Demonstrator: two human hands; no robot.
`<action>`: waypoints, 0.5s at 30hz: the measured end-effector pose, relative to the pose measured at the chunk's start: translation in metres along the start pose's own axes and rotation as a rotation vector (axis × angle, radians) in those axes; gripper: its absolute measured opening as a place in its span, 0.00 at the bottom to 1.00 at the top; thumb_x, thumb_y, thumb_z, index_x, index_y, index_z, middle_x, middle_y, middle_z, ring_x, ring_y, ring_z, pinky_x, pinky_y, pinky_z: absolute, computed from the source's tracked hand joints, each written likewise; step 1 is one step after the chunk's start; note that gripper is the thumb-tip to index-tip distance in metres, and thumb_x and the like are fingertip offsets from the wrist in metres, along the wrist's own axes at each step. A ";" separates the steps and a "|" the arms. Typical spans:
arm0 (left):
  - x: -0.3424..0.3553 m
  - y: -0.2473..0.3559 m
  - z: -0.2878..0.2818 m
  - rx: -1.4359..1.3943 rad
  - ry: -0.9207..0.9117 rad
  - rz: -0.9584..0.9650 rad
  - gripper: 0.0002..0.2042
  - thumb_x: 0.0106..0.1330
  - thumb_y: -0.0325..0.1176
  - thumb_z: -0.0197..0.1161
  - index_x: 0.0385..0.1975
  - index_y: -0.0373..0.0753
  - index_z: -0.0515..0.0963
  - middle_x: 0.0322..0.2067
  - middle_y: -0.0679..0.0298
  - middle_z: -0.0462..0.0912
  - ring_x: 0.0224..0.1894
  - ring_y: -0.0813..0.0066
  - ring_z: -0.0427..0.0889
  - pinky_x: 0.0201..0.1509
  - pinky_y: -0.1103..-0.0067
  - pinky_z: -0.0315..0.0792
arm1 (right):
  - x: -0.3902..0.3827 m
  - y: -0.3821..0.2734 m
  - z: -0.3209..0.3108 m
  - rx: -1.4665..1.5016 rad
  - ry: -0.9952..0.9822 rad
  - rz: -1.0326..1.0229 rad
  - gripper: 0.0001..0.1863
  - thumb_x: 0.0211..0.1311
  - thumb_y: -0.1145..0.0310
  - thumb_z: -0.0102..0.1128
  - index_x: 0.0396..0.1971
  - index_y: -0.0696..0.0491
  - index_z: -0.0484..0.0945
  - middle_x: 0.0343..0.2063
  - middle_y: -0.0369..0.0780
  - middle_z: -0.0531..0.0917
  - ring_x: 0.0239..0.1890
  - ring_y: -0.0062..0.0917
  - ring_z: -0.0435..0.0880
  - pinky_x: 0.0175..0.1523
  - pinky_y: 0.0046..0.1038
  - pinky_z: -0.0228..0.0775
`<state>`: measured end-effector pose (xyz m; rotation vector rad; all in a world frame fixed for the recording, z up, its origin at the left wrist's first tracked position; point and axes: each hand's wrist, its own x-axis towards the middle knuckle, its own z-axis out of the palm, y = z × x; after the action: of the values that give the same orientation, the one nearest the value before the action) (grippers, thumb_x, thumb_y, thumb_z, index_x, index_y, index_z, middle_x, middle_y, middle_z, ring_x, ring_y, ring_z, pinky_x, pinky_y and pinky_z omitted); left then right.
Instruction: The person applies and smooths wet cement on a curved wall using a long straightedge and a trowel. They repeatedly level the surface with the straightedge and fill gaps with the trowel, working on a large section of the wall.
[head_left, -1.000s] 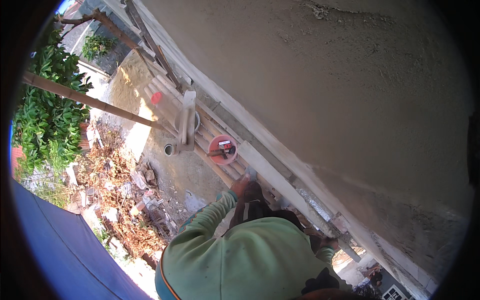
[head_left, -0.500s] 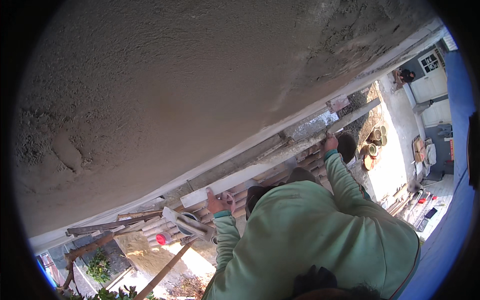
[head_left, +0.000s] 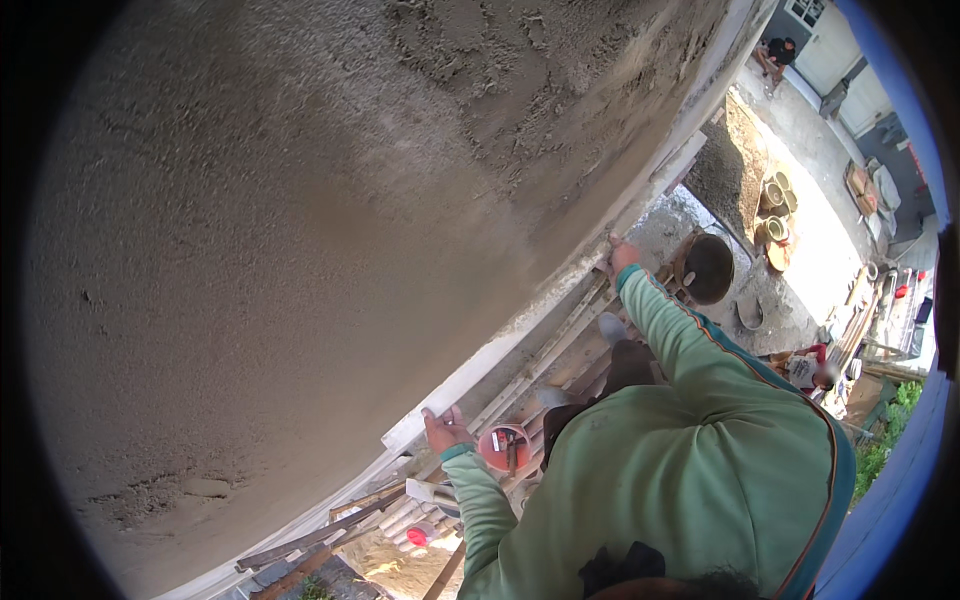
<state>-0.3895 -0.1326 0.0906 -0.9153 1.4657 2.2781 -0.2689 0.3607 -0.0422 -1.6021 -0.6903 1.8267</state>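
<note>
A long, pale straightedge board [head_left: 465, 378] lies slantwise along the lower part of a wall coated in grey mortar [head_left: 290, 230]. My left hand [head_left: 445, 430] grips it close to its lower left end, fingers curled at its edge. Farther up the board, my right hand [head_left: 622, 254] is closed around the same edge, its fingertips partly hidden. Most of the mortar looks smooth, while the upper right area and the lower left patch are rough. The board appears to touch the mortar.
Planks of a scaffold [head_left: 575, 375] run beneath me. A pink bucket [head_left: 484, 457] holding tools stands by my left forearm; a dark round bucket [head_left: 708, 270] is beyond my right hand. One person [head_left: 775, 55] sits far off, another [head_left: 805, 370] is below at right.
The board has moved up against the mortar, with both hands still on it. My view has turned, and the pink bucket and the person below now show.
</note>
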 end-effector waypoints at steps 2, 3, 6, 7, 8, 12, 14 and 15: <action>0.002 -0.006 0.011 0.011 0.060 0.000 0.18 0.70 0.48 0.62 0.52 0.44 0.73 0.46 0.66 0.81 0.43 0.74 0.77 0.49 0.71 0.77 | 0.008 -0.005 0.005 0.024 -0.020 0.029 0.20 0.67 0.52 0.60 0.48 0.53 0.73 0.38 0.40 0.74 0.38 0.32 0.77 0.37 0.40 0.82; 0.004 -0.009 0.017 0.000 0.063 -0.015 0.20 0.69 0.49 0.63 0.52 0.43 0.72 0.48 0.63 0.79 0.45 0.71 0.75 0.49 0.69 0.77 | 0.012 -0.008 0.006 0.017 -0.024 0.038 0.21 0.67 0.52 0.60 0.49 0.53 0.73 0.38 0.40 0.73 0.37 0.32 0.77 0.36 0.39 0.82; 0.007 -0.023 0.032 0.005 0.086 -0.018 0.17 0.69 0.47 0.63 0.49 0.43 0.73 0.47 0.61 0.79 0.47 0.67 0.76 0.50 0.69 0.78 | 0.037 -0.008 0.002 0.000 -0.016 0.071 0.22 0.67 0.52 0.59 0.50 0.53 0.73 0.36 0.40 0.73 0.36 0.32 0.76 0.35 0.38 0.83; 0.008 -0.028 0.036 0.009 0.055 -0.027 0.17 0.69 0.46 0.64 0.49 0.43 0.73 0.47 0.60 0.78 0.47 0.67 0.76 0.50 0.68 0.78 | 0.049 -0.004 0.000 -0.008 -0.008 0.088 0.21 0.67 0.52 0.59 0.50 0.53 0.73 0.36 0.40 0.72 0.36 0.31 0.76 0.36 0.37 0.83; 0.009 -0.032 0.038 0.005 0.026 -0.033 0.17 0.69 0.46 0.64 0.50 0.43 0.73 0.48 0.60 0.78 0.47 0.67 0.76 0.50 0.68 0.78 | 0.064 0.003 -0.002 -0.001 -0.014 0.087 0.21 0.67 0.52 0.59 0.50 0.54 0.73 0.36 0.40 0.72 0.35 0.31 0.75 0.36 0.37 0.83; 0.013 -0.039 0.042 -0.006 0.157 -0.019 0.17 0.69 0.45 0.64 0.50 0.43 0.73 0.49 0.59 0.77 0.48 0.67 0.76 0.50 0.66 0.79 | 0.117 0.055 -0.009 -0.331 -0.105 0.045 0.30 0.54 0.60 0.70 0.57 0.52 0.72 0.47 0.46 0.75 0.45 0.39 0.76 0.48 0.36 0.78; 0.013 -0.039 0.042 0.035 0.186 -0.005 0.18 0.69 0.45 0.63 0.52 0.43 0.72 0.49 0.59 0.77 0.48 0.67 0.76 0.52 0.67 0.78 | 0.128 0.079 -0.008 -0.573 -0.265 -0.189 0.39 0.46 0.65 0.77 0.61 0.52 0.70 0.54 0.50 0.78 0.52 0.45 0.78 0.56 0.34 0.75; 0.012 -0.038 0.042 0.041 0.182 0.001 0.18 0.69 0.45 0.63 0.52 0.43 0.72 0.49 0.59 0.77 0.48 0.67 0.76 0.52 0.67 0.77 | 0.129 0.088 -0.008 -0.598 -0.227 -0.116 0.40 0.45 0.65 0.78 0.61 0.52 0.71 0.53 0.51 0.78 0.52 0.45 0.78 0.57 0.34 0.75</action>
<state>-0.3931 -0.0799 0.0674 -1.1348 1.5803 2.2058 -0.2812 0.3954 -0.1942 -1.6658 -1.5124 1.8321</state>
